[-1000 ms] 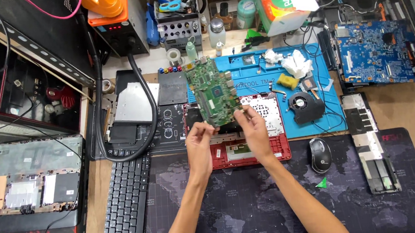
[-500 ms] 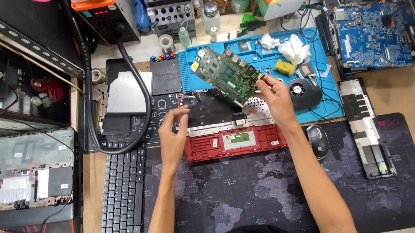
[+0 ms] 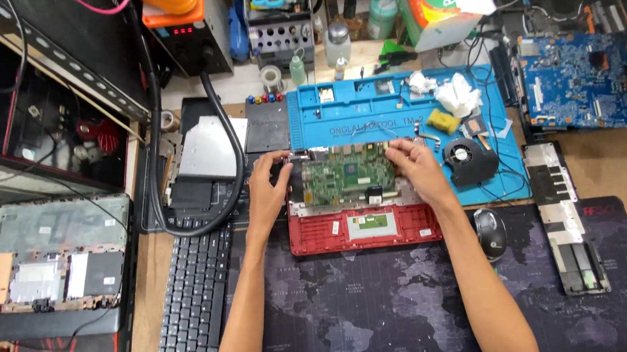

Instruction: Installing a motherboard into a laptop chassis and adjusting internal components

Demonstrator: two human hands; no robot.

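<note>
Single head-worn view, looking steeply down, fairly near, onto cluttered workbench (image 3: 193, 335), forearms entering from below

Bright, even light from overhead, no hard shadows; only soft dark patches under both forearms on the desk mat (image 3: 380, 310). Mild glare on the silver drive cover (image 3: 207, 150) and pale sheen on the blue work mat (image 3: 367, 111). Far left shelf (image 3: 26, 106) noticeably dimmer, detail lost in the blacks. Centre sharp enough (circuit board (image 3: 349, 172) chips readable as shapes), slight softness and compression mush twd corners. Wide-angle bend at edges, esp. top left.
</note>
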